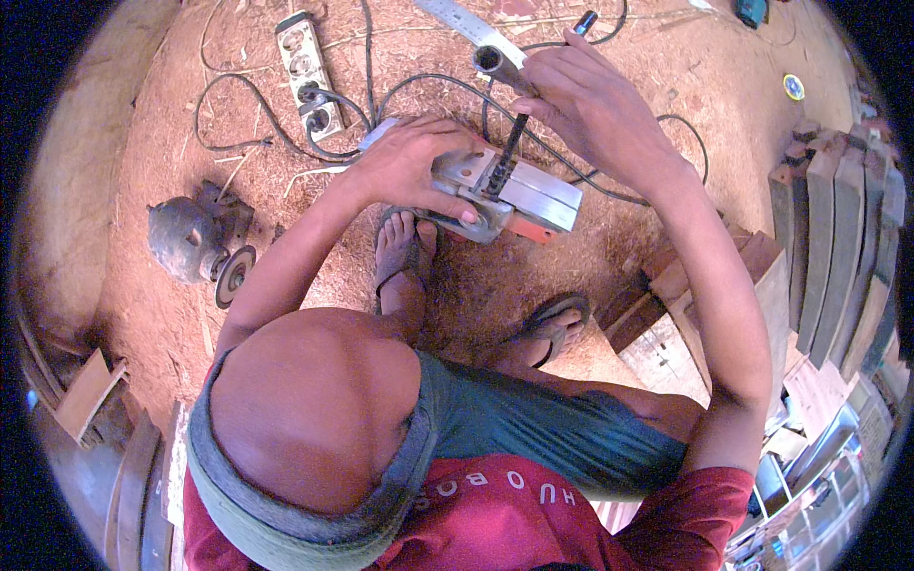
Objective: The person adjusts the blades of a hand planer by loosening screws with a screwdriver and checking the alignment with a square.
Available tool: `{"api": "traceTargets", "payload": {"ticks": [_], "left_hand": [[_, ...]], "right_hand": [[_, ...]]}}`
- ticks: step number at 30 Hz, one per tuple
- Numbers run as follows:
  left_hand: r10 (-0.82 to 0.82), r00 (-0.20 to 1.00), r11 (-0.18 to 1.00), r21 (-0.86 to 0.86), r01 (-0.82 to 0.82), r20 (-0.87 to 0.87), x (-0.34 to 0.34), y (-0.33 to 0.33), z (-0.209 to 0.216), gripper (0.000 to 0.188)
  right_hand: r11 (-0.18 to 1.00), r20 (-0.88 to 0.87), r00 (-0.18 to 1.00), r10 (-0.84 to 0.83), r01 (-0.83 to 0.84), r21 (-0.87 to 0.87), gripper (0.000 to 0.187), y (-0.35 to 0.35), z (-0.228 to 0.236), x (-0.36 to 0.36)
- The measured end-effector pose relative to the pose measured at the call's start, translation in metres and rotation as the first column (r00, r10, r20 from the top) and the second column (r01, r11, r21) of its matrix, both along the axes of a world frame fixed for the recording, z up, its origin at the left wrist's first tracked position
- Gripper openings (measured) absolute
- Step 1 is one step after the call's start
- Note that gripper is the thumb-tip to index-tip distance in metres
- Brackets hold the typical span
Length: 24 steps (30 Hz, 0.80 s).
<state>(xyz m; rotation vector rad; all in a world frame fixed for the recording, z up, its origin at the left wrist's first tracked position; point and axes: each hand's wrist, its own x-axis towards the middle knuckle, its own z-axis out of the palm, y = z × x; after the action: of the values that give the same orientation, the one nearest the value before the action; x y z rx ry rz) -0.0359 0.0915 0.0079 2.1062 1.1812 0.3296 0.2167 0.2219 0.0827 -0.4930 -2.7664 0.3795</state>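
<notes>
My left hand is wrapped over a silver metal block-like piece, with the thumb pressed on its near edge. An orange-red part shows beneath the block. From a slot in the metal rises a dark ribbed rod, slightly tilted. Above it, my right hand is closed round a grey metal tube, whose open end sticks out on the left. The rod's top meets the tube under my fingers, so the joint is hidden. A blue-and-black tip shows beyond my right knuckles.
A white power strip with plugged-in black cables lies at the far left. A metal ruler is on the ground beyond my hands. Left stands a bench grinder-like motor with a disc. Stacked wooden pieces line the right.
</notes>
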Motion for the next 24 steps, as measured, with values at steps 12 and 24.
{"api": "traceTargets", "payload": {"ticks": [12,24], "left_hand": [[0.006,1.0,0.998,0.062,-0.008,0.026,-0.001,-0.001,-0.004,0.092],[0.022,1.0,0.998,0.062,-0.023,0.019,-0.001,-0.002,-0.003,0.091]], "right_hand": [[0.999,-0.025,0.999,-0.045,0.044,-0.01,0.033,-0.002,0.01,-0.01],[0.98,0.196,0.961,-0.195,0.198,0.002,0.039,-0.009,0.018,-0.024]]}}
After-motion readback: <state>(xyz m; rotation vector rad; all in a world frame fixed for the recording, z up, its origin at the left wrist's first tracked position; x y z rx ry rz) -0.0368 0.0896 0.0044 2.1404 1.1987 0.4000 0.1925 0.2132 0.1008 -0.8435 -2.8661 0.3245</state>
